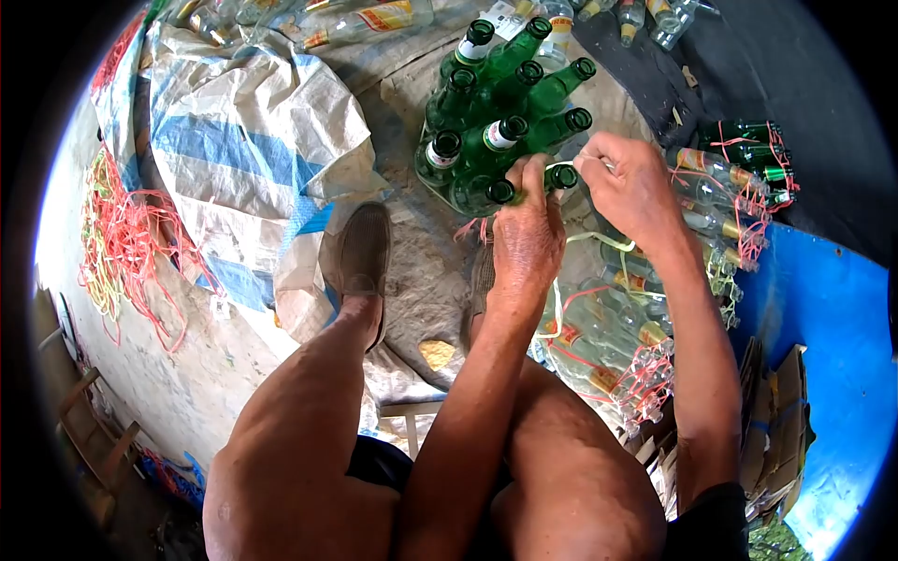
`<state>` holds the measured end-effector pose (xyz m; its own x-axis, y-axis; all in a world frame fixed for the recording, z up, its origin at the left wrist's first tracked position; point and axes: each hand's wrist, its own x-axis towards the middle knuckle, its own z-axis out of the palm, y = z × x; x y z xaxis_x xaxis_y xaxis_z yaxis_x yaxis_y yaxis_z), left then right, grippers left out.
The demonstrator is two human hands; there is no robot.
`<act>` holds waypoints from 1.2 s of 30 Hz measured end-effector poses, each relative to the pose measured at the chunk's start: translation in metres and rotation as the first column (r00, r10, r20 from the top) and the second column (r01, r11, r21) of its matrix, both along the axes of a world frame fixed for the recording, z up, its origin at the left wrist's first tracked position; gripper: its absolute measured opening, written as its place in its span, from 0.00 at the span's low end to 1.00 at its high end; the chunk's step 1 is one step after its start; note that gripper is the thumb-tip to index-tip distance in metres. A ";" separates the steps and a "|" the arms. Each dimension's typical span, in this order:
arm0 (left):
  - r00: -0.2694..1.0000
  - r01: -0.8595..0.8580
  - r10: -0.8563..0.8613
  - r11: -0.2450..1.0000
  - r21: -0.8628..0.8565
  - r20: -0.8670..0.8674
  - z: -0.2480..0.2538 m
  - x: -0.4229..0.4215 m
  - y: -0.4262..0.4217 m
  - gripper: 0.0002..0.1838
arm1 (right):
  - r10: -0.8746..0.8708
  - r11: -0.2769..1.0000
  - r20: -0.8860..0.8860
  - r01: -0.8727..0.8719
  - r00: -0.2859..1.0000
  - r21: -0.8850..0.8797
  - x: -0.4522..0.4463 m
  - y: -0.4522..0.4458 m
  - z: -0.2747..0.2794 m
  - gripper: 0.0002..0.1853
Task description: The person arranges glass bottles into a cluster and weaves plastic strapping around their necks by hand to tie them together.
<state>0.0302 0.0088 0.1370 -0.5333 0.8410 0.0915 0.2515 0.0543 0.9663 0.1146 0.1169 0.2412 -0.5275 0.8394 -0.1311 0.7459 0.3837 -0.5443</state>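
A tight cluster of green glass bottles [505,89] stands upright on the ground in front of me, several of them with white neck labels. My left hand [531,220] is at the near edge of the cluster, its fingers closed beside a bottle neck [561,178] and partly hiding what they hold. A pale plastic string [558,294] hangs below that hand and curves off to the right. With closed fingers, my right hand [631,187] pinches the string just right of the same bottle neck. A short stretch of string shows between both hands.
Clear bottles tied with pink string [599,327] lie to the right, near tied green bottles [748,136]. A white and blue woven sack [253,140] and a heap of pink string [140,243] are at left. Folded cardboard [781,421] stands by a blue panel [832,327].
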 end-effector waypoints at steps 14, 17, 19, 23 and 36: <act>0.999 -0.014 0.013 1.000 -0.018 -0.033 -0.005 0.000 -0.003 0.28 | -0.022 0.956 -0.071 0.042 0.997 0.290 0.008 -0.064 -0.036 0.03; 0.999 -0.026 0.025 0.999 -0.036 -0.023 -0.004 -0.001 -0.003 0.29 | 0.006 0.941 -0.044 0.009 0.999 0.338 0.011 -0.071 -0.041 0.03; 0.998 -0.042 0.042 0.999 -0.002 -0.050 -0.006 0.000 -0.003 0.29 | 0.019 0.941 -0.036 -0.006 0.999 0.337 0.010 -0.079 -0.036 0.03; 0.999 -0.007 0.004 0.997 -0.070 -0.045 -0.003 -0.002 -0.005 0.34 | 0.030 0.943 0.032 -0.039 0.999 0.331 0.010 -0.089 -0.030 0.03; 0.999 0.037 -0.042 0.990 -0.137 -0.032 0.009 -0.005 -0.020 0.37 | 0.108 0.954 0.088 -0.128 0.990 0.271 0.005 -0.093 -0.004 0.06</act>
